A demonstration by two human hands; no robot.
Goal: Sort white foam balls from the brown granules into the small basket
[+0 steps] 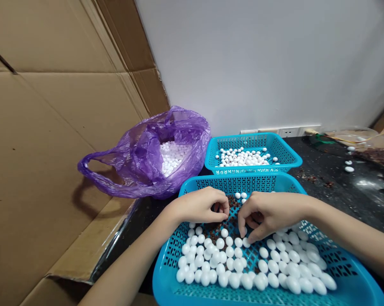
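A large blue plastic basket (pixel 258 297) holds many smooth white balls (pixel 230 263), with dark reddish-brown crumbs (pixel 215 233) scattered among them. Over its left middle is my left hand (pixel 209 205), thumb and fingers curled together near the crumbs; whatever is in the pinch is too small or hidden to tell. My right hand (pixel 263 212) reaches down in the basket's centre. Its thumb and forefinger are at either side of one white ball (pixel 246 242), and the other fingers are bent under the palm.
Behind stands a smaller blue basket (pixel 254 168) of white balls. To its left, a purple plastic bag (pixel 137 157) lies open with small white balls inside. Cardboard (pixel 51 148) walls the left side. On the dark tabletop (pixel 332 174) at right are loose balls, crumbs and yellow wires (pixel 364 137).
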